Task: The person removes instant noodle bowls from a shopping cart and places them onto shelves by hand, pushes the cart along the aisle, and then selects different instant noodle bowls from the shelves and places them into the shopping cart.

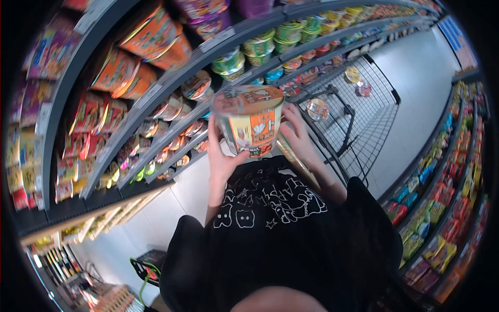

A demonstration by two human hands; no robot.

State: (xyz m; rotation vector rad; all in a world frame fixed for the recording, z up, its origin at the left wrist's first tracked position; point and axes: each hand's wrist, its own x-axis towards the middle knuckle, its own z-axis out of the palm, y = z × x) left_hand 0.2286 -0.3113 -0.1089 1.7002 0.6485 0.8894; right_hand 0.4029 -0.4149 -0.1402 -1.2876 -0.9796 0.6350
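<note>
while the left hand and right hand clasp the round orange-and-cream tub between curved fingers, its long axis stands near upright before the black shirt (right hand nearer the dark wire cart).

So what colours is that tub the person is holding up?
Mostly orange and cream, with white lettering; the tub shows best in the head view.

Grey shelves of packaged noodles curve along one side of a shop aisle and more stocked shelves line the other, with pale tiled floor between them, its surface shining under bright light.
</note>
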